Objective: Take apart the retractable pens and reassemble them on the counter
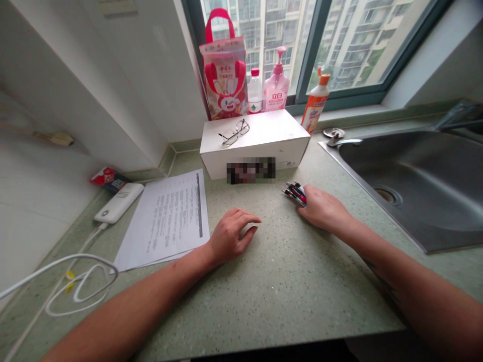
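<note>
My right hand point(323, 207) is closed around a bundle of several pens point(295, 194), whose ends stick out to the left of my fist. The hand rests on the green speckled counter point(287, 281), in front of the white box. My left hand point(234, 232) is low over the counter, thumb and forefinger apart, with nothing between them. Just left of that hand lie printed sheets of paper point(169, 216), partly overlapping. A pair of glasses point(234, 133) sits on top of the white box point(260, 128).
A steel sink point(426, 166) is set into the counter at right. Behind the box stand a pink bag point(225, 75), a small bottle point(255, 93), a pink pump bottle point(276, 85) and an orange bottle point(316, 105). A white power bank point(118, 202) with a looped cable point(81, 281) lies left.
</note>
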`<state>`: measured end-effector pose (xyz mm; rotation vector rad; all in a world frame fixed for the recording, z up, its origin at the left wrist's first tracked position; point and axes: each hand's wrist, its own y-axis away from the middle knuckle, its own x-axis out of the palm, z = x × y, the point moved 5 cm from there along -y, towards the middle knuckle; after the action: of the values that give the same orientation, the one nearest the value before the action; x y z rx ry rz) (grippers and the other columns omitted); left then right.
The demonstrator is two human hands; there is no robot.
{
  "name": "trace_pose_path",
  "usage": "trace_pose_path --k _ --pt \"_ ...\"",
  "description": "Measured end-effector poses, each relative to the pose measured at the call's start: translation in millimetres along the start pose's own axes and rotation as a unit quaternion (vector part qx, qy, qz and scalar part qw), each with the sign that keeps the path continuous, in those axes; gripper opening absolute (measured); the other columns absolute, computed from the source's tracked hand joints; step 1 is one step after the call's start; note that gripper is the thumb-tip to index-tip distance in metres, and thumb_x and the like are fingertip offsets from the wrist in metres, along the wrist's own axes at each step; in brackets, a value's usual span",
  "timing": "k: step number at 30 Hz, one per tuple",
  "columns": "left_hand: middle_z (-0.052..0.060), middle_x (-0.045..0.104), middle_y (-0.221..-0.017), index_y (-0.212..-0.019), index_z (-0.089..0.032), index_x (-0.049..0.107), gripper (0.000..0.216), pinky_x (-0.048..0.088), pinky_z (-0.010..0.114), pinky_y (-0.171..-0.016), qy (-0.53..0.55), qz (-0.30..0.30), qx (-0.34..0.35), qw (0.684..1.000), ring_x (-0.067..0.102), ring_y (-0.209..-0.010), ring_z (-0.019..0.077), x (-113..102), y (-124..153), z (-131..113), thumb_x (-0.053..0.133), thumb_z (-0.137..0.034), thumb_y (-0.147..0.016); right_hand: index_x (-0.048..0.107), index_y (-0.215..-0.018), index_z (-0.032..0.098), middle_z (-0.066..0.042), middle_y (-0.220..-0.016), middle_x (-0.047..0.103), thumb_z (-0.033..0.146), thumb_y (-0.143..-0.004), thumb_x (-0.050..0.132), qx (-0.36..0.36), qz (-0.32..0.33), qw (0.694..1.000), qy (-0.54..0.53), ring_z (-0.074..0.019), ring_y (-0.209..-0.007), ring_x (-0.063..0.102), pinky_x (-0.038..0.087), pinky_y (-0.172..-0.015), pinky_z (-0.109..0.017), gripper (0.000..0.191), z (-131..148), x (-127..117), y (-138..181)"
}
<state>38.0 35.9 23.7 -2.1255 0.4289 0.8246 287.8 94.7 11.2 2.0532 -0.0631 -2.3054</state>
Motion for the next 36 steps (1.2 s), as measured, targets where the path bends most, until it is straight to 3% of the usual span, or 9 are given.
trace_pose_path --k 5,8,11,16,18,21,24,30,36 --pt "0.008 0.072 -0.098 -0.107 -0.018 0.062 0.015 0.054 0.042 -0.084 0.009 -0.004 -0.015 1.0 0.065 -0.091 0.0217 0 2 2 0.056 -0.015 -0.094 0.055 -0.092 0.02 -0.011 -0.093 0.066 0.024 -0.078 0.057 -0.064 -0.074 0.995 -0.032 -0.0238 -0.075 0.06 0.035 -0.059 -0.033 0.015 15 -7 4" --pt "0.008 0.071 -0.099 -0.108 -0.019 0.062 0.015 0.054 0.041 -0.086 0.035 -0.023 -0.071 0.997 0.066 -0.092 0.0209 -2 3 4 0.058 -0.018 -0.094 0.054 -0.088 0.021 -0.009 -0.091 0.064 0.023 -0.08 0.053 -0.123 -0.147 0.976 -0.105 -0.0212 -0.071 0.058 0.036 -0.059 -0.033 0.009 31 -17 15" --pt "0.009 0.069 -0.11 -0.121 -0.02 0.057 0.03 0.055 0.04 -0.089 0.103 -0.062 -0.148 0.982 0.066 -0.098 0.021 -4 2 3 0.065 -0.025 -0.092 0.054 -0.087 0.021 -0.004 -0.081 0.062 0.026 -0.082 0.052 -0.194 -0.183 0.936 -0.229 -0.0186 -0.068 0.056 0.04 -0.061 -0.031 0.006 51 -25 33" --pt "0.014 0.053 -0.143 -0.141 -0.024 0.043 0.072 0.047 0.045 -0.107 0.231 -0.111 -0.178 0.95 0.054 -0.13 0.0286 -4 -9 -21 0.079 -0.039 -0.082 0.056 -0.085 0.023 0.003 -0.069 0.062 0.034 -0.084 0.064 -0.22 -0.145 0.858 -0.44 -0.0135 -0.058 0.055 0.043 -0.054 -0.026 0.014 86 -18 59" --pt "0.013 0.055 -0.14 -0.14 -0.024 0.046 0.073 0.046 0.045 -0.109 0.243 -0.112 -0.18 0.947 0.056 -0.128 0.0288 -2 -16 -33 0.083 -0.039 -0.078 0.058 -0.087 0.023 0.001 -0.074 0.065 0.034 -0.085 0.064 -0.242 -0.13 0.822 -0.499 -0.0138 -0.061 0.058 0.048 -0.056 -0.026 0.013 100 -11 64" --pt "0.011 0.066 -0.122 -0.122 -0.02 0.06 0.05 0.051 0.041 -0.102 0.251 -0.132 -0.186 0.941 0.064 -0.115 0.0258 1 -25 -44 0.081 -0.036 -0.08 0.059 -0.084 0.023 -0.001 -0.075 0.066 0.031 -0.087 0.059 -0.249 -0.165 0.787 -0.54 -0.0166 -0.065 0.06 0.052 -0.059 -0.03 0.009 110 1 66" --pt "0.009 0.07 -0.115 -0.115 -0.019 0.062 0.036 0.053 0.041 -0.099 0.234 -0.164 -0.176 0.942 0.066 -0.11 0.0232 4 -28 -45 0.077 -0.031 -0.083 0.061 -0.087 0.024 -0.003 -0.08 0.069 0.028 -0.086 0.058 -0.234 -0.189 0.781 -0.548 -0.0187 -0.069 0.063 0.054 -0.063 -0.033 0.005 113 14 64" --pt "0.01 0.07 -0.118 -0.115 -0.018 0.064 0.03 0.052 0.044 -0.1 0.216 -0.156 -0.188 0.945 0.067 -0.109 0.0233 14 -21 -35 0.068 -0.03 -0.088 0.06 -0.09 0.023 -0.003 -0.084 0.069 0.025 -0.083 0.057 -0.224 -0.134 0.769 -0.584 -0.0185 -0.074 0.065 0.056 -0.065 -0.032 0.008 114 23 63" --pt "0.011 0.068 -0.125 -0.121 -0.018 0.062 0.028 0.049 0.043 -0.104 0.226 -0.139 -0.197 0.944 0.064 -0.115 0.0223 10 -21 -29 0.06 -0.028 -0.095 0.062 -0.107 0.024 -0.005 -0.1 0.07 0.017 -0.077 0.06 -0.252 -0.08 0.766 -0.586 -0.0203 -0.088 0.067 0.057 -0.078 -0.036 0.031 118 22 59"
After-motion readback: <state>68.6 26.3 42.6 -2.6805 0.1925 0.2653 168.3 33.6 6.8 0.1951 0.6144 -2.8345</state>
